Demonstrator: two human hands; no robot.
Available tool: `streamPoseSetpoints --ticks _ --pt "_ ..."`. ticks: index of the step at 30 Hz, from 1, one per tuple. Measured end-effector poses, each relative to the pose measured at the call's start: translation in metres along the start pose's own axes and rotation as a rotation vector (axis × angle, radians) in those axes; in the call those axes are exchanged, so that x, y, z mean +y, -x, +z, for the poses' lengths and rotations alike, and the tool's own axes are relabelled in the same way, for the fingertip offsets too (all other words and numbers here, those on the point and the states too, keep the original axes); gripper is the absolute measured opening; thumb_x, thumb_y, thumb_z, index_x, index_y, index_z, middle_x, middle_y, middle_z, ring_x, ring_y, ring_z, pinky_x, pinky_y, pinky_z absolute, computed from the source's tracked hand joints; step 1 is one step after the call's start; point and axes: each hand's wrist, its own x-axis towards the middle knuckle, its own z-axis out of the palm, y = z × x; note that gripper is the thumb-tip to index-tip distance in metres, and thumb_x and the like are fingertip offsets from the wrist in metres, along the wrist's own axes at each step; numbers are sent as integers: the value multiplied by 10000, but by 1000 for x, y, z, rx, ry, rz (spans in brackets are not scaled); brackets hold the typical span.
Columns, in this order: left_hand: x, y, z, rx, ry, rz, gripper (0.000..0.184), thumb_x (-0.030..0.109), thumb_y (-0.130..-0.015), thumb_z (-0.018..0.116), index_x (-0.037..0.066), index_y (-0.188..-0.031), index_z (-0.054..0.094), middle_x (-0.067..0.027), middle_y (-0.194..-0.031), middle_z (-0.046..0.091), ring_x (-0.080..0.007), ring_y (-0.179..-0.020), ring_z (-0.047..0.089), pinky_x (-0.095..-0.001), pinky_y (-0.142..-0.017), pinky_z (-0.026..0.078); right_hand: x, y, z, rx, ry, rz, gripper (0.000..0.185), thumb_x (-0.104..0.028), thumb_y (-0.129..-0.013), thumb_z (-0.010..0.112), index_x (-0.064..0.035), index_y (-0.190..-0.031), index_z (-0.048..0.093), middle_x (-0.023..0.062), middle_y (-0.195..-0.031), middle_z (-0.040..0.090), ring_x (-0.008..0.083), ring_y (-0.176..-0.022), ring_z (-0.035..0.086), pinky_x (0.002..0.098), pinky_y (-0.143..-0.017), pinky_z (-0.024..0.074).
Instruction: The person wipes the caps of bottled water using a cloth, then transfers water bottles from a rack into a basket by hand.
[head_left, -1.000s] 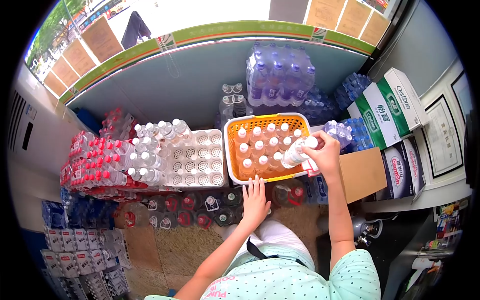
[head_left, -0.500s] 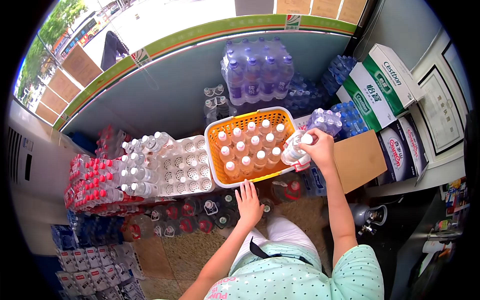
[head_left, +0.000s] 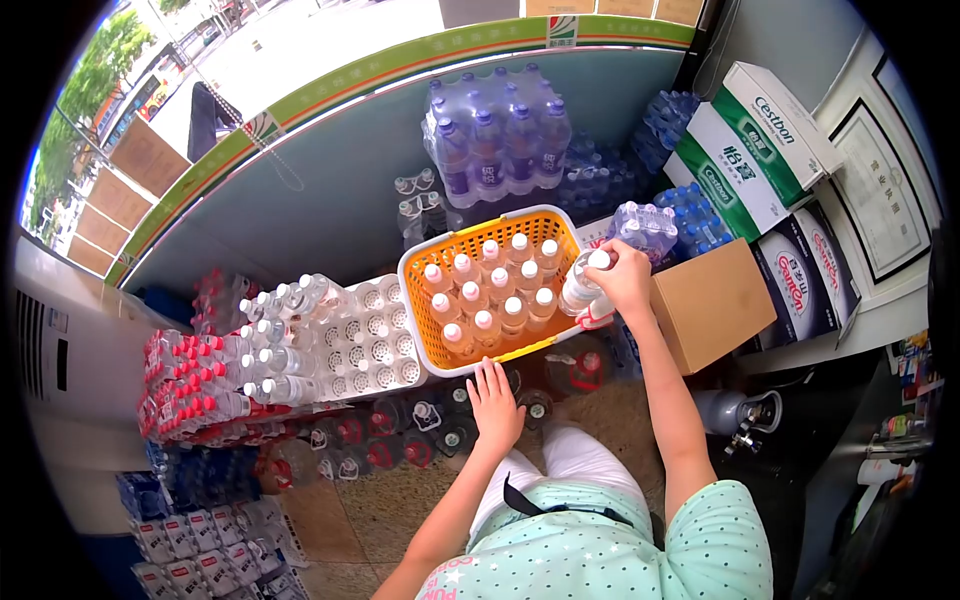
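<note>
My right hand (head_left: 628, 280) is closed on the white cap of a clear water bottle (head_left: 577, 290), held at the right end of a yellow basket (head_left: 550, 220) with a grey rim. Whether the bottle's base touches anything is hidden. Rows of clear bottles with white caps (head_left: 485, 322) stand upright inside the basket. My left hand (head_left: 497, 408) lies with its fingers stretched out at the basket's near rim, holding nothing. Under the right hand, a red-and-white piece (head_left: 594, 314) shows beside the basket; I cannot tell what it is.
Left of the basket, a white perforated crate (head_left: 368, 340) adjoins bottles lying on their sides (head_left: 285, 360). Red-capped packs (head_left: 190, 375) are further left. A cardboard box (head_left: 712, 305) is at right, and a wrapped bottle pack (head_left: 497, 135) behind. Large bottles (head_left: 385, 420) stand below.
The whole view has shifted slightly. My right hand still grips the bottle by its cap, which has risen a little against the basket. My left hand stays at the near rim.
</note>
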Motion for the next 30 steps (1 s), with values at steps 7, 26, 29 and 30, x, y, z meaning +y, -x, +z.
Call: streamPoseSetpoints --ticks 7,26,29,30 --pt "-1 0 -2 -4 6 -2 1032 348 -729 787 -54 -1495 224 -238 -1582 166 -391 -1466 178 -538 -1166 185 14 -5 23 -40 4 33 334 -201 -589 812 -32 -848 685 148 -794 709 292 -758 701 376 -735 556" --pt "1 -1 -4 5 -2 -13 1018 330 -696 803 -64 -1477 281 -229 -1574 202 -379 -1454 213 -512 -1171 194 80 -10 112 -126 238 -21 288 -195 -627 789 -42 -847 684 186 -833 695 350 -816 679 442 -768 542" --pt "2 -2 -6 -4 -10 -17 1020 333 -694 804 -62 -1476 283 -226 -1573 207 -376 -1454 215 -510 -1171 195 96 -11 127 -123 240 -45 274 -192 -632 785 -41 -836 683 187 -816 693 352 -806 677 443 -765 541" --pt "2 -2 -6 -5 -10 -18 1019 334 -693 804 -59 -1477 284 -222 -1573 209 -373 -1454 216 -510 -1171 195 97 -11 129 -126 240 -53 270 -189 -631 783 -42 -834 682 187 -812 692 352 -802 677 442 -765 541"
